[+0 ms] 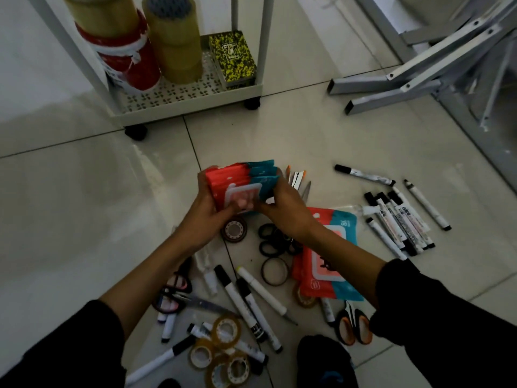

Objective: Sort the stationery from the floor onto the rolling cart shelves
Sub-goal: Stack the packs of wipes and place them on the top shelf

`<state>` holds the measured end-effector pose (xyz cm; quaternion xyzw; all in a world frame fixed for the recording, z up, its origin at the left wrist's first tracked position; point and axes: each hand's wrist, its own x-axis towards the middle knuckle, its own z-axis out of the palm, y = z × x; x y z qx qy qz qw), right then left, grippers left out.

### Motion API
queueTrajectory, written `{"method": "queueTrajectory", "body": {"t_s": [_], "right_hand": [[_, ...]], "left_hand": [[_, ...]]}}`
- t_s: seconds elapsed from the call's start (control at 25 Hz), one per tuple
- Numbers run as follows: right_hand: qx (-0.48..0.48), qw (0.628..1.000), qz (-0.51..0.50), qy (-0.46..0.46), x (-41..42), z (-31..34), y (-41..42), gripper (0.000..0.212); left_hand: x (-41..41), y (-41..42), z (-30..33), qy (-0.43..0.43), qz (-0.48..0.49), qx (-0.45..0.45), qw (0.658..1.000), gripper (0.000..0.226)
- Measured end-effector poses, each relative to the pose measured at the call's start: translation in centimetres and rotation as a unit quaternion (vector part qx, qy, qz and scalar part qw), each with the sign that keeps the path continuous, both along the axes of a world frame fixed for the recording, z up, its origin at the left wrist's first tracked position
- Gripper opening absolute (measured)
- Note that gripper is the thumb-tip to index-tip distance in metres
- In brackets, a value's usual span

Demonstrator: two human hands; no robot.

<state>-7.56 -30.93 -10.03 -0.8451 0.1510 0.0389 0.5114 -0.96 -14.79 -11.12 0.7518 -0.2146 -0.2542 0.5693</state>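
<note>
The rolling cart (193, 93) stands at the far left, its bottom shelf already loaded with big tape rolls (170, 37) and a yellow patterned box (233, 60); a strip of perforated shelf is left bare along the near edge, so room for more is judged to remain there. Folded metal legs (414, 77) lie at the far right, well apart from the cart, and bare tile is left between the pile and the cart's near rim, so an unobstructed path is offered.

A stack of red-and-teal wipe packs (240, 183) is held above the floor at mid-scene, gripped at its left end by the left hand (207, 203) and pinched at its right end by the right hand (282, 205), probably so the packs are squared up and carried as one bundle. More packs (327, 261) are left on the floor under the right forearm.

A cluster of markers (400, 219) lies at the right, others (251, 303) near the middle, with scissors (179, 295), small tape rolls (223, 351) and black rings (275, 239) scattered on the near tiles
</note>
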Motion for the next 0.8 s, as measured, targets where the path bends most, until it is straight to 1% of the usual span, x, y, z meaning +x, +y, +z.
{"method": "queueTrajectory", "body": {"t_s": [0.12,0.2,0.28,0.36,0.4,0.44,0.52,0.56,0.64,0.76,0.8], "right_hand": [[-0.009,1.0,0.005,0.005,0.6,-0.8,0.2,0.058],[-0.033,0.999,0.015,0.001,1.1,-0.8,-0.1,0.057],[-0.048,0.998,0.026,-0.009,1.5,-0.1,-0.6,0.056],[-0.034,0.999,0.026,-0.015,1.9,1.4,-0.9,0.055],[-0.003,1.0,0.022,-0.022,2.1,2.7,-0.6,0.054],[0.051,0.998,0.011,-0.034,2.5,4.3,-0.2,0.053],[0.168,0.983,-0.016,-0.066,3.6,7.7,1.0,0.049],[0.205,0.975,-0.026,-0.08,4.3,9.4,1.5,0.042],[0.244,0.965,-0.034,-0.09,5.2,12.5,2.1,0.032],[0.258,0.96,-0.021,-0.108,6.3,18.2,2.4,0.036],[0.261,0.958,-0.022,-0.116,6.7,20.2,2.4,0.034]], "left_hand": [[0.7,0.4,-1.4,0.014,-0.002,0.031,0.999,0.062],[1.2,0.6,-1.5,0.019,0.001,0.035,0.999,0.063],[1.5,0.7,-0.6,0.024,0.013,0.019,0.999,0.064],[1.9,0.7,1.2,0.031,0.047,-0.01,0.998,0.061],[2.1,0.5,2.7,0.029,0.07,-0.028,0.997,0.059],[2.4,0.2,4.3,0.028,0.095,-0.055,0.994,0.057],[3.0,-0.5,7.7,0.03,0.148,-0.107,0.983,0.057],[3.4,-0.8,9.6,0.032,0.169,-0.122,0.977,0.058],[4.0,-1.1,13.2,0.035,0.182,-0.129,0.974,0.063],[5.1,-0.5,19.0,0.039,0.191,-0.13,0.972,0.072],[5.4,-0.3,20.9,0.045,0.187,-0.128,0.973,0.073]]}}
